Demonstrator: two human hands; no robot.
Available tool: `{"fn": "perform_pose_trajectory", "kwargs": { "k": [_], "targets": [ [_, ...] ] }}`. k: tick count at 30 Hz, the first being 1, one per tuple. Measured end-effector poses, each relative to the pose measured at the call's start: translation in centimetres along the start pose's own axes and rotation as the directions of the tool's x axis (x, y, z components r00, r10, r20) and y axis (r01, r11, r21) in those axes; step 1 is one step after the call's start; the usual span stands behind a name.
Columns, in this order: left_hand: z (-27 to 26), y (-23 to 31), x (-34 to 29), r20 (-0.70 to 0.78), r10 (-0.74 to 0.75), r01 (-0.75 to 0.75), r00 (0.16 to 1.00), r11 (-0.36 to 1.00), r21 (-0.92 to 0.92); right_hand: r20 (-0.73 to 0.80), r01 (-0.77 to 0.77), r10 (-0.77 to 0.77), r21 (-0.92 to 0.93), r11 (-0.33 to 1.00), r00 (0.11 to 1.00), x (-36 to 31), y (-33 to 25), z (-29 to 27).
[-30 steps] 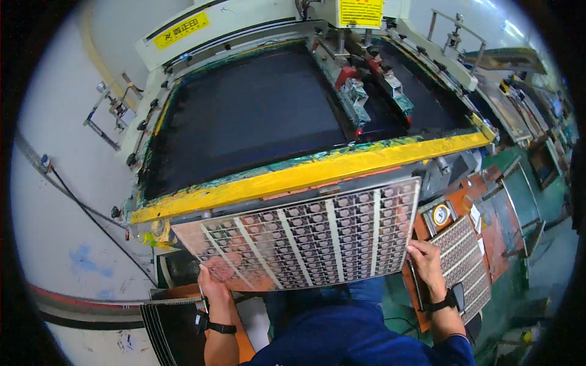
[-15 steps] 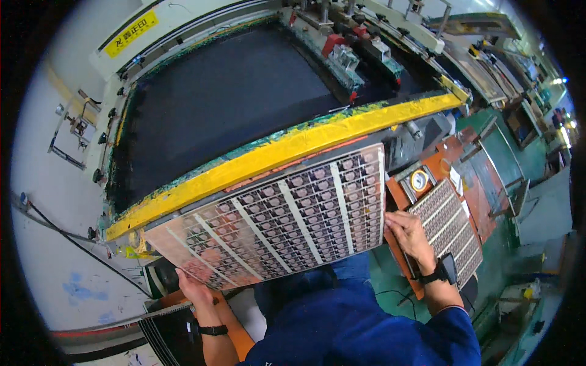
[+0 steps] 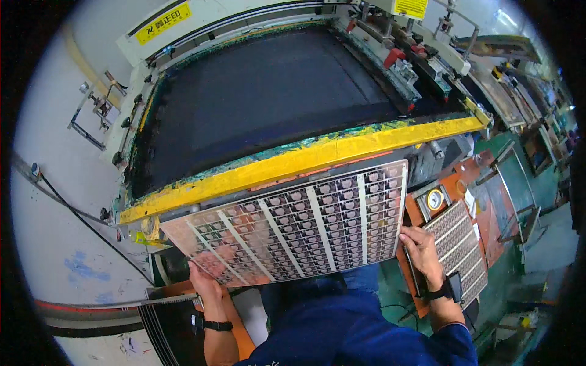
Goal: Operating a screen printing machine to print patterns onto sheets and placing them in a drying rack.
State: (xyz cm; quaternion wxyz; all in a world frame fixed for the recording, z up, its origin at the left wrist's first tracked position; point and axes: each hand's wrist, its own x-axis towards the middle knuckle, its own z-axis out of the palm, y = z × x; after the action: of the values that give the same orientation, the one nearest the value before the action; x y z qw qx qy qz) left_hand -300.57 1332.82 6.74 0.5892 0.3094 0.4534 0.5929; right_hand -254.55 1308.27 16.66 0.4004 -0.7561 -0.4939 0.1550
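A large copper-toned printed circuit panel (image 3: 293,222), covered in rows of small repeated patterns with pale strips between, is held tilted in front of me. My left hand (image 3: 206,285) grips its lower left corner, the fingers partly hidden by the panel. On the right edge, my right hand (image 3: 421,249) pinches the panel between thumb and fingers. Just beyond the panel is the screen printer's frame (image 3: 305,163), with a yellow front bar and a dark mesh (image 3: 262,97) behind it. The panel's far edge lies close under that bar; whether they touch I cannot tell.
A second patterned panel (image 3: 461,250) rests on an orange table (image 3: 421,210) at right, beside a round dial gauge (image 3: 435,199). The squeegee carriage (image 3: 403,73) stands over the mesh's right side. At lower left is a black ribbed rack (image 3: 160,335). Metal rack frames (image 3: 519,177) stand farther right.
The view has shifted, so the printer and panel appear farther right and slightly lower. Both hands keep their hold on the panel, which stays tilted below the yellow bar.
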Motion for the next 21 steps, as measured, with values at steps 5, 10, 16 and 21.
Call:
{"fn": "perform_pose_trajectory", "kwargs": {
  "k": [5,10,16,21],
  "targets": [
    [-0.6,0.5,-0.3,-0.024,-0.036,0.037,0.999,0.999,0.033,0.02,0.001,-0.001,0.007,1.0,1.0,-0.4,-0.4,0.2],
    [-0.2,1.1,-0.8,0.018,-0.004,0.003,1.0,0.999,0.046,-0.036,0.005,-0.003,0.056,0.998,0.999,-0.8,-0.4,0.7],
    [-0.8,0.1,-0.4,0.001,-0.021,0.021,1.0,0.999,0.028,-0.045,-0.004,0.005,0.028,1.0,0.999,-1.1,0.2,0.9],
    [-2.6,-1.8,-0.6,0.027,-0.012,0.011,1.0,0.999,0.033,-0.001,0.022,-0.022,0.032,0.999,1.0,-1.5,2.8,2.6]
  ]
}}
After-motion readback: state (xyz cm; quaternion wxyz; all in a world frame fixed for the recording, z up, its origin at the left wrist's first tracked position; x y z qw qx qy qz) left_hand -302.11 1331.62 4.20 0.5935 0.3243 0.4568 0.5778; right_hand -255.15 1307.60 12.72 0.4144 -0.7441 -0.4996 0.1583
